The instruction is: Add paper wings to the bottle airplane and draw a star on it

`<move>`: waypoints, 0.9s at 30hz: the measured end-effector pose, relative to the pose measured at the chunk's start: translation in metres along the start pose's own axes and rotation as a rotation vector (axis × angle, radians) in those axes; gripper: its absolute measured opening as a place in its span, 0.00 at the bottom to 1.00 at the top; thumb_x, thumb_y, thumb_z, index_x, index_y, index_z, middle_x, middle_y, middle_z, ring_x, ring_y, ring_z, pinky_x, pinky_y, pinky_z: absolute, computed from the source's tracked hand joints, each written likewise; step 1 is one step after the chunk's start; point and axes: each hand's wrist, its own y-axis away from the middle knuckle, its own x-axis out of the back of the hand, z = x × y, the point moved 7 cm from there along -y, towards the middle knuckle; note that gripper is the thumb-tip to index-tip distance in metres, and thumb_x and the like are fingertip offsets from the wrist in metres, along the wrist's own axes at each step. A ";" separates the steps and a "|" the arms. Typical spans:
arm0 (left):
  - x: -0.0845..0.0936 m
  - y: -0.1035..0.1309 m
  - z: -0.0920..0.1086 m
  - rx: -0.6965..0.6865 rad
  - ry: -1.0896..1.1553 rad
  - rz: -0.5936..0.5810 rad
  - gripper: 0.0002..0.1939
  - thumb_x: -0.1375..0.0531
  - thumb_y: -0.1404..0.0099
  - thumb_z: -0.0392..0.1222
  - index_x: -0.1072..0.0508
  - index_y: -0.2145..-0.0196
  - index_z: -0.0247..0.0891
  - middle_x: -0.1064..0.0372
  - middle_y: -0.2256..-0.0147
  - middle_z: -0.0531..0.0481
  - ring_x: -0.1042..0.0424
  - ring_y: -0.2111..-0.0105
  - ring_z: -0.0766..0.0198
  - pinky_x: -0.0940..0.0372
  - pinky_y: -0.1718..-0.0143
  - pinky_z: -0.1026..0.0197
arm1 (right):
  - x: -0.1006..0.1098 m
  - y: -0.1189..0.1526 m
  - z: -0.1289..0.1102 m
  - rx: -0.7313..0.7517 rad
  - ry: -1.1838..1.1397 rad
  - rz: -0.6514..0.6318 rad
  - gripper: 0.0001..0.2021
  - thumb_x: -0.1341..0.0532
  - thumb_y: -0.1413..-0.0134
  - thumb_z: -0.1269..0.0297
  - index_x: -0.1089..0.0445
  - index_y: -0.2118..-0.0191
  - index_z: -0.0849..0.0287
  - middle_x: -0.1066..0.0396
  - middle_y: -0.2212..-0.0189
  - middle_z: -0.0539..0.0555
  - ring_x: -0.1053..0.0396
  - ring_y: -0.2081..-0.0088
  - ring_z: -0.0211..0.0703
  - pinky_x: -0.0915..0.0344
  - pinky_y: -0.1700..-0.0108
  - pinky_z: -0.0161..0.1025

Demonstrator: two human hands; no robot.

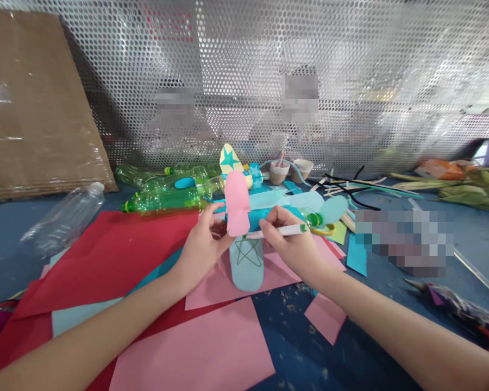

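Observation:
My right hand (291,236) is closed round a white marker (287,230) with a green end. Its other end meets a light blue rounded paper wing (248,274), just above a star drawn in green outline. My left hand (206,241) grips a plane-like model made from a paper-wrapped bottle (261,217), with its thumb at the foot of an upright pink paper fin (237,201). The fin hides part of that grip. A green bottle cap (314,219) and a pale blue paper propeller (334,210) are at the model's right end.
Red paper sheets (101,255) and a pink sheet (195,353) cover the table's left and front. Green plastic bottles (167,199) lie behind, beside a clear bottle (69,217). Small cups (279,172) stand near the perforated metal wall (244,70). A hot glue gun (452,304) lies at right.

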 end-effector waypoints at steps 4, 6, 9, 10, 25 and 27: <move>-0.001 0.000 -0.002 0.007 0.011 -0.002 0.29 0.38 0.43 0.47 0.40 0.46 0.38 0.27 0.62 0.46 0.27 0.62 0.57 0.36 0.61 0.55 | -0.002 0.000 0.001 -0.010 -0.004 -0.022 0.12 0.44 0.46 0.59 0.46 0.77 0.53 0.49 0.83 0.42 0.51 0.80 0.35 0.52 0.76 0.36; -0.001 -0.001 -0.001 0.003 0.020 -0.001 0.29 0.38 0.43 0.47 0.40 0.46 0.39 0.27 0.62 0.45 0.27 0.62 0.57 0.36 0.61 0.55 | -0.001 -0.001 0.001 -0.009 -0.003 -0.019 0.13 0.44 0.47 0.60 0.47 0.77 0.53 0.49 0.83 0.41 0.51 0.80 0.35 0.52 0.76 0.36; 0.000 -0.001 0.000 0.000 0.020 0.001 0.28 0.39 0.43 0.47 0.40 0.47 0.38 0.27 0.62 0.46 0.27 0.62 0.57 0.36 0.61 0.55 | 0.002 -0.002 0.002 0.001 -0.009 0.011 0.13 0.43 0.46 0.59 0.46 0.77 0.53 0.49 0.83 0.42 0.50 0.79 0.35 0.51 0.76 0.37; 0.000 -0.001 0.000 -0.001 0.016 0.001 0.28 0.39 0.43 0.46 0.40 0.47 0.38 0.27 0.63 0.46 0.28 0.63 0.58 0.36 0.61 0.55 | 0.002 -0.002 0.002 0.001 -0.016 0.011 0.13 0.43 0.46 0.59 0.46 0.77 0.53 0.48 0.83 0.42 0.50 0.79 0.35 0.51 0.76 0.37; 0.000 -0.001 -0.002 -0.008 0.000 -0.006 0.29 0.39 0.43 0.48 0.40 0.46 0.38 0.28 0.65 0.48 0.28 0.65 0.58 0.36 0.62 0.55 | 0.002 -0.001 0.004 -0.007 0.014 -0.029 0.12 0.43 0.46 0.61 0.46 0.76 0.54 0.47 0.82 0.42 0.50 0.79 0.35 0.51 0.75 0.37; 0.000 -0.001 -0.003 -0.003 -0.009 -0.003 0.28 0.39 0.43 0.48 0.40 0.47 0.38 0.28 0.66 0.49 0.28 0.65 0.58 0.36 0.62 0.55 | 0.002 -0.001 0.002 0.001 0.030 -0.026 0.11 0.44 0.46 0.62 0.46 0.76 0.54 0.47 0.82 0.42 0.50 0.79 0.35 0.51 0.75 0.37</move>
